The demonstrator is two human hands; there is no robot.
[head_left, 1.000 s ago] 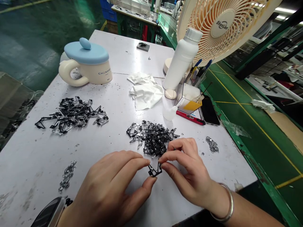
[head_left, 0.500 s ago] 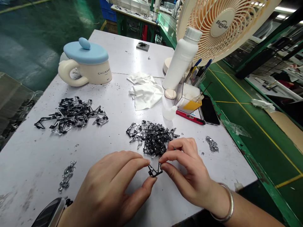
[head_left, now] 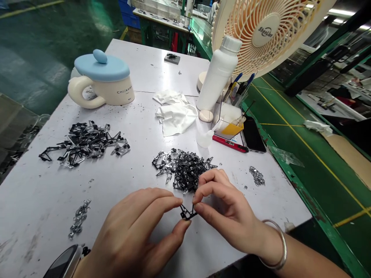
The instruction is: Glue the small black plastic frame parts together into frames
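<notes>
A small black angular frame part (head_left: 189,213) is held between both hands near the table's front. My left hand (head_left: 139,227) grips its left side between thumb and index finger. On its right side, my right hand (head_left: 228,212) pinches the part's upper end; any smaller piece in that pinch is hidden. Just beyond the fingers lies a pile of black parts (head_left: 188,168). Another pile of black parts (head_left: 87,143) sits at the left. Small silver clips (head_left: 79,219) lie left of my left hand, and more silver pieces (head_left: 256,176) lie to the right.
A lidded mug (head_left: 118,92) stands at the back left. White cloths (head_left: 176,117), a white bottle (head_left: 220,73), a pen holder (head_left: 228,123), a phone (head_left: 254,135) and a red-edged item (head_left: 230,144) are beyond the hands. A large fan (head_left: 263,34) stands at the back right.
The view has shifted slightly, so the table items appear a little further left. Both hands keep hold of the black part, with the right fingertips slightly lower.
</notes>
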